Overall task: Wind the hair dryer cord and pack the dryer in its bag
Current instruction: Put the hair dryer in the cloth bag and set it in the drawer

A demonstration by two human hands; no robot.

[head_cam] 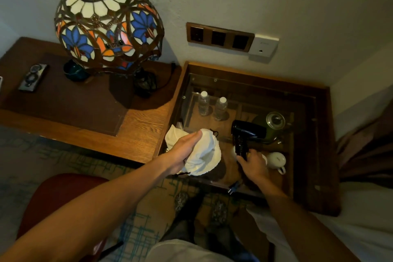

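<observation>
My left hand grips a white cloth bag with a dark drawstring, held above the glass-topped side table. My right hand holds the black hair dryer by the lower end of its handle, where the cord is wound around it. The dryer stands upright with its barrel pointing right, a short way right of the bag. The plug hangs below my right wrist near the table's front edge.
A stained-glass lamp stands on the wooden desk at left. Under the glass are two water bottles, a kettle and a white cup. Wall sockets sit above. A bed lies at right.
</observation>
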